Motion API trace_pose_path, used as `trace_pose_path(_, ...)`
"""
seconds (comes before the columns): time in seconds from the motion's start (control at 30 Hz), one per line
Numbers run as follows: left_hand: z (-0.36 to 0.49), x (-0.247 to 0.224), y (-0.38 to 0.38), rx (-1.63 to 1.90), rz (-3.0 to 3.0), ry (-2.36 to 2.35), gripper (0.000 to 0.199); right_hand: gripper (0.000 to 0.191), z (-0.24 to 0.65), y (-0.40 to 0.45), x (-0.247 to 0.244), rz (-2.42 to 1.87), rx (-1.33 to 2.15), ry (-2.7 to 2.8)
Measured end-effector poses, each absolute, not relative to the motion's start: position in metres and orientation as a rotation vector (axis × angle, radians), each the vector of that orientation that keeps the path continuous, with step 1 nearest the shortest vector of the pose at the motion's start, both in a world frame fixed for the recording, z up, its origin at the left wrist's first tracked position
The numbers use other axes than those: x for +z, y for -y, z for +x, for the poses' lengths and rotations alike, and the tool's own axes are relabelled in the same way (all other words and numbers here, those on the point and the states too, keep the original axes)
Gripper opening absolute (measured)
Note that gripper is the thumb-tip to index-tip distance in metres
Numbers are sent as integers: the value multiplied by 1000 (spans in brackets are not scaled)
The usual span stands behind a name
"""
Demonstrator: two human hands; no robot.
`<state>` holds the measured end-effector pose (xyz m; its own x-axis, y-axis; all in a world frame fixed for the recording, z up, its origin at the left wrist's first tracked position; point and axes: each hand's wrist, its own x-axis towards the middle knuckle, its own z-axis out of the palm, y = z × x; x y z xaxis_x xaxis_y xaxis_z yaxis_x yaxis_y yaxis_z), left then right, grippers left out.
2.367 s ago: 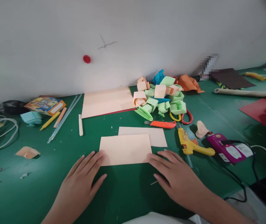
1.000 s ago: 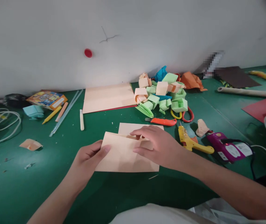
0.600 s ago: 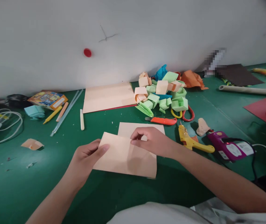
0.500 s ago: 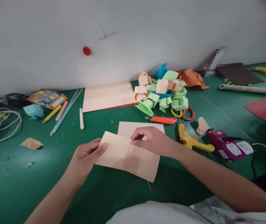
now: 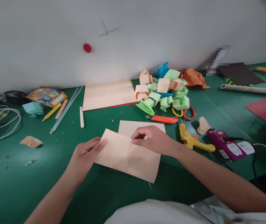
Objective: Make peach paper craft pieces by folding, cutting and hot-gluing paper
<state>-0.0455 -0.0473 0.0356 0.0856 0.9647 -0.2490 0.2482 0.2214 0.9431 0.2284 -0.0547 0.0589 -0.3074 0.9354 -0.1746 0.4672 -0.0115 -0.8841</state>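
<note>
A peach sheet of paper (image 5: pixel 119 152) is held tilted just above the green table. My left hand (image 5: pixel 86 155) pinches its left edge, thumb on top and fingers underneath. At the upper edge my right hand (image 5: pixel 151 140) grips the same sheet between thumb and curled fingers. Behind it a second peach sheet (image 5: pixel 126 126) lies flat, partly covered by the held sheet and my right hand. A thin pale strip (image 5: pixel 150 186) sticks out below the held sheet's lower right corner.
Beyond my hands lie a heap of folded paper pieces (image 5: pixel 163 90), an orange cutter (image 5: pixel 164 119) and scissors (image 5: pixel 189 112). A yellow glue gun (image 5: pixel 193 140) and a purple power box (image 5: pixel 228 146) sit at right. Left are a white stick (image 5: pixel 81 117), crayons (image 5: pixel 51 112) and clear glue sticks (image 5: pixel 65 110).
Both hands keep their hold on the peach sheet. The fold or crease across its middle looks flatter now. The view has shifted very slightly.
</note>
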Motion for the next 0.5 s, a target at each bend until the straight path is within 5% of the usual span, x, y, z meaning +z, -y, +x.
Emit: trace_pose_path(0.5,-46,32,44,679,1512,-1426,48,14,229,50,43,-1449,1269,1781)
